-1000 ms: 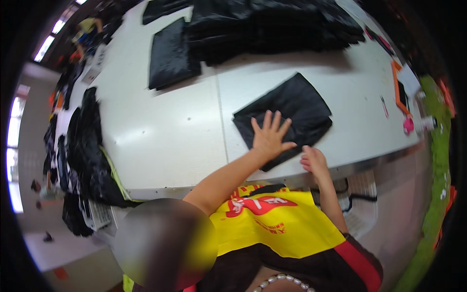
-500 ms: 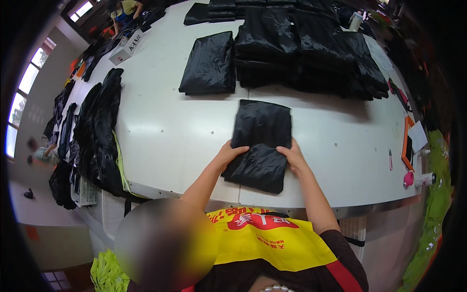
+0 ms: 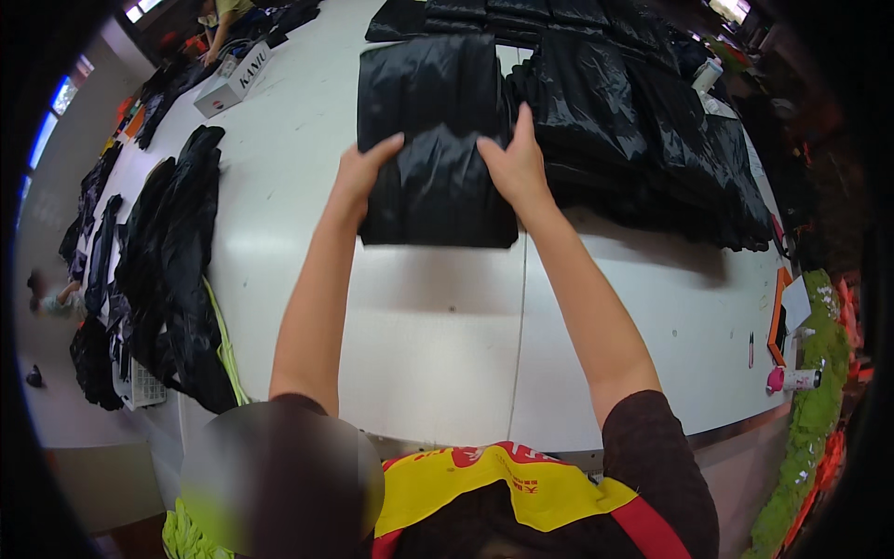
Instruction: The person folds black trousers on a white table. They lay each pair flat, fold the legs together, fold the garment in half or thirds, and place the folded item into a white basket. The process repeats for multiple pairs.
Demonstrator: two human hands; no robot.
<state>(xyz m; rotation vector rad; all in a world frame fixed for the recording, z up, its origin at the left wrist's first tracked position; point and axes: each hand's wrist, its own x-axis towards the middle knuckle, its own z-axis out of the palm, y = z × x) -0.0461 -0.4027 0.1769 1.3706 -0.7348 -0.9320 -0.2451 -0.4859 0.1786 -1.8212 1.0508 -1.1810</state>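
Both my arms reach forward over the white table, with a folded black garment [image 3: 433, 177] of shiny fabric held between my hands. My left hand [image 3: 361, 175] grips its left edge, thumb on top; my right hand [image 3: 518, 168] grips the right edge, thumb on top and index finger pointing forward. The fingers beneath are hidden. The garment lies flat and covers the spot of a small black pile. Whether it rests on that pile or hangs just above it, I cannot tell. Close on its right stands a big stack of folded black garments [image 3: 615, 121].
More folded black garments [image 3: 503, 11] line the far side. Loose black garments [image 3: 168, 261] drape over the left edge of the table [image 3: 419, 354]. A white box [image 3: 233, 82] stands far left, near another person [image 3: 222, 23]. At right are snips [image 3: 751, 349], an orange frame [image 3: 778, 317] and a bottle [image 3: 799, 379].
My hands have carried the folded garment forward and a little left, from the near table to over the small pile beside the big stack. Both arms are now stretched out further.
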